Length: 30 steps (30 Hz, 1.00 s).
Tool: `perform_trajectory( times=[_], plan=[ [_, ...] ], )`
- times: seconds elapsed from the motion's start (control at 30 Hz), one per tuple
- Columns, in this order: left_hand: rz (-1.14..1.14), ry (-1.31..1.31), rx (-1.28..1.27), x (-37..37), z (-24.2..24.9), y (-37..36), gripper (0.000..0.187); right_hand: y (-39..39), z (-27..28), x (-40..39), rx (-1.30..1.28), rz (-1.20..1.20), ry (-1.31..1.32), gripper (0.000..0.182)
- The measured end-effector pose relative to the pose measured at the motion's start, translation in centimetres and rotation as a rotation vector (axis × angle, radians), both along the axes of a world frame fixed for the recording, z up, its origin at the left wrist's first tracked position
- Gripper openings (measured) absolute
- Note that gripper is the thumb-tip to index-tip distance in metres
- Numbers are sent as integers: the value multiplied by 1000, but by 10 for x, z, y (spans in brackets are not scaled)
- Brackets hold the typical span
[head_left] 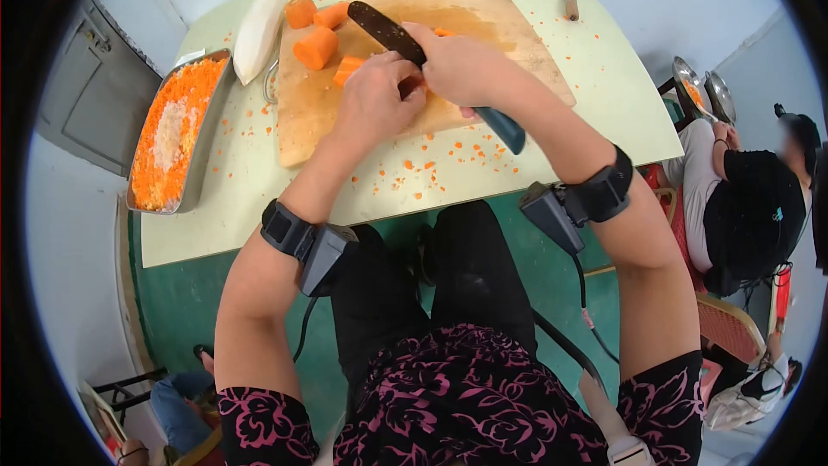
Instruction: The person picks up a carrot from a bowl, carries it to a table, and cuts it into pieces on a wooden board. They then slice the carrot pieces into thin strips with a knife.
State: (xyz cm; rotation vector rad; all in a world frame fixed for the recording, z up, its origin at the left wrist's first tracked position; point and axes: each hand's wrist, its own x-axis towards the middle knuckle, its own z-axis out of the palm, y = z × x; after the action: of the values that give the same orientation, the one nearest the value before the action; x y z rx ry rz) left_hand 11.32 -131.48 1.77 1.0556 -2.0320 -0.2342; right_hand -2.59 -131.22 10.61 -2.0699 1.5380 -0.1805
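My right hand (461,69) is closed round a knife with a dark, speckled blade (385,31) and a teal handle (502,129). The blade slants to the upper left above the wooden cutting board (302,134). Beside it, my left hand (379,93) is curled on the board, with a bit of orange carrot at its fingertips, mostly hidden. A carrot piece (347,70) shows just left of those fingers. Farther left lie a thick carrot chunk (316,48), another chunk (300,12) and a smaller carrot piece (331,15).
A peeled white radish (258,36) lies along the board's left edge. Left of it stands a metal tray (207,134) of chopped carrot with a pale heap. Carrot bits litter the table (250,216). A person (755,198) sits at right near metal bowls (687,78).
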Motion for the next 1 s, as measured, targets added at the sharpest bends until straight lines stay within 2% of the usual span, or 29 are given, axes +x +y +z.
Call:
perform_trajectory(
  times=[0.13, 0.2, 0.27, 0.4, 0.57, 0.8, 1.0],
  plan=[
    [10, 12, -44, -1, -3, 1, 11, -7, -13, -1, -74, -16, 12, 62],
    [16, -27, -122, 1, -6, -1, 14, -9, -4, -5, -76, -7, -5, 64],
    [24, -29, -77, 2, -5, 0, 13, 1, 5, -11, -42, -14, 1, 68],
    [10, 53, 26, -1, -4, 3, 10, 19, 8, -14, -100, -7, 42, 64],
    [-2, 28, 9, -1, -2, 3, 10, 28, -1, -15, -146, 18, 72, 59],
    [13, -20, -32, 1, -4, 0, 11, 34, 4, -15, -60, -27, 27, 59],
    [-8, 58, 23, -1, -5, 0, 8, 30, 2, -18, -52, 7, 4, 55]
  ],
)
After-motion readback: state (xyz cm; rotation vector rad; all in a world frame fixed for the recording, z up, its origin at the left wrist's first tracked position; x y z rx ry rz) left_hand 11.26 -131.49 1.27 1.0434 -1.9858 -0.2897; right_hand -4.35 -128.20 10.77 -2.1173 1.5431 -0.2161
